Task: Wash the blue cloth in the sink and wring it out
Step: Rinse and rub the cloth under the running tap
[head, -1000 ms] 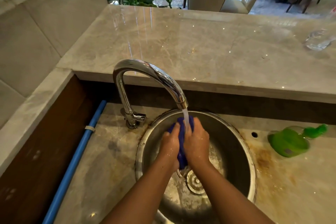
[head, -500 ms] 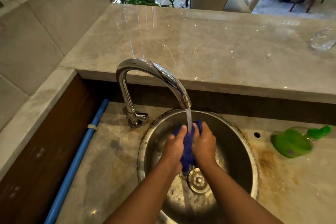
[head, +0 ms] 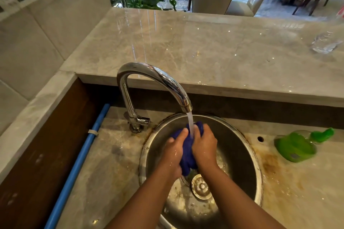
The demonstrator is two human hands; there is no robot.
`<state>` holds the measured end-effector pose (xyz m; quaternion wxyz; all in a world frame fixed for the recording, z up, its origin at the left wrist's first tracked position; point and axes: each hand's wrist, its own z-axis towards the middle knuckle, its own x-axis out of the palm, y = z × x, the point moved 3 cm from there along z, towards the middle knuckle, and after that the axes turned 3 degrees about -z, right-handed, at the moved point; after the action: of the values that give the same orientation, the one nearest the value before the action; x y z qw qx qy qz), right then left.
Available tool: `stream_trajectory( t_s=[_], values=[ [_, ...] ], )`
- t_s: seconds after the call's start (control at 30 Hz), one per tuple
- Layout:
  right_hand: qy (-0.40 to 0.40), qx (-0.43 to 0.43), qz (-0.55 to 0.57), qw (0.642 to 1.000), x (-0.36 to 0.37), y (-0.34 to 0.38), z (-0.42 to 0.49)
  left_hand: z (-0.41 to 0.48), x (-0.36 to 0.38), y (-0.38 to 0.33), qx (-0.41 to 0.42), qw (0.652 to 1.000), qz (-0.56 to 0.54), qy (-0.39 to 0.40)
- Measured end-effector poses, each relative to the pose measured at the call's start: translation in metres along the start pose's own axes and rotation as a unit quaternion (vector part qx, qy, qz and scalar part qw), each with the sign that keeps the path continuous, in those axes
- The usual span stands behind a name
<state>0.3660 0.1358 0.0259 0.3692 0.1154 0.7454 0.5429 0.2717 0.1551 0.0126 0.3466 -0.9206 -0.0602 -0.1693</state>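
Below the tap [head: 154,78] the left hand [head: 174,151] and right hand [head: 203,147] both grip the bunched blue cloth [head: 187,154] in the stream — washing underway, wringing apparently not yet done.

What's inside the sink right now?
The left hand and right hand grip the blue cloth under the running tap, near a round drain cover. The hands hide the cloth's sides.

Two bare arms are reaching forward and slanting in toward each other. The left hand [head: 174,152] and the right hand [head: 204,147] are sitting side by side, palms facing in. Both hands are curling their fingers round the blue cloth [head: 186,156], squeezing it between them.
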Motion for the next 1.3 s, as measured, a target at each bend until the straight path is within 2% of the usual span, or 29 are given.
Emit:
stream_trajectory(
  t_s=[0.1,0.17,0.23,0.3,0.37,0.47,0.57,0.67,0.77,0.93,1.0,1.1,1.2,1.3],
  values=[
    [-0.010,-0.029,0.041,0.999,-0.007,0.010,-0.006,0.010,-0.002,-0.011,0.037,0.998,0.033,-0.026],
    [0.007,-0.049,0.075,0.996,-0.004,0.020,-0.017,0.017,-0.002,-0.015,0.035,0.995,0.064,-0.063],
    [0.019,-0.061,0.056,0.996,0.007,0.023,-0.026,0.017,0.001,-0.015,0.016,0.991,0.094,-0.089],
    [0.006,-0.071,-0.003,0.997,0.014,0.017,-0.024,0.011,0.006,-0.008,-0.001,0.993,0.088,-0.073],
    [0.000,-0.040,-0.027,0.999,0.012,0.002,-0.013,0.007,0.008,0.003,-0.016,0.997,0.062,-0.036],
    [0.008,0.041,0.007,0.999,-0.001,-0.023,0.001,-0.003,0.006,0.009,-0.011,0.999,0.028,0.015],
    [0.049,0.068,0.077,0.994,-0.008,-0.029,-0.001,-0.002,-0.002,0.010,0.011,0.999,0.009,0.037],
    [0.092,0.112,0.150,0.978,-0.013,-0.027,-0.005,-0.002,-0.015,0.008,0.027,0.999,-0.008,0.027],
    [0.128,0.160,0.267,0.942,-0.013,-0.022,-0.012,-0.006,-0.025,0.009,0.022,0.999,-0.022,0.033],
    [0.175,0.206,0.365,0.891,-0.013,-0.013,-0.017,-0.020,-0.029,0.021,-0.101,0.985,-0.097,0.103],
    [0.180,0.193,0.339,0.903,-0.015,-0.014,-0.015,-0.021,-0.030,0.022,-0.117,0.980,-0.112,0.114],
    [0.156,0.157,0.253,0.942,-0.022,-0.018,-0.009,-0.017,-0.029,0.018,-0.111,0.979,-0.098,0.138],
    [0.128,0.144,0.157,0.969,-0.027,-0.027,-0.001,-0.011,-0.030,0.010,-0.066,0.988,-0.049,0.131],
    [0.142,0.135,0.066,0.978,-0.024,-0.030,0.007,-0.010,-0.033,0.007,-0.042,0.993,-0.032,0.110]
  ],
)
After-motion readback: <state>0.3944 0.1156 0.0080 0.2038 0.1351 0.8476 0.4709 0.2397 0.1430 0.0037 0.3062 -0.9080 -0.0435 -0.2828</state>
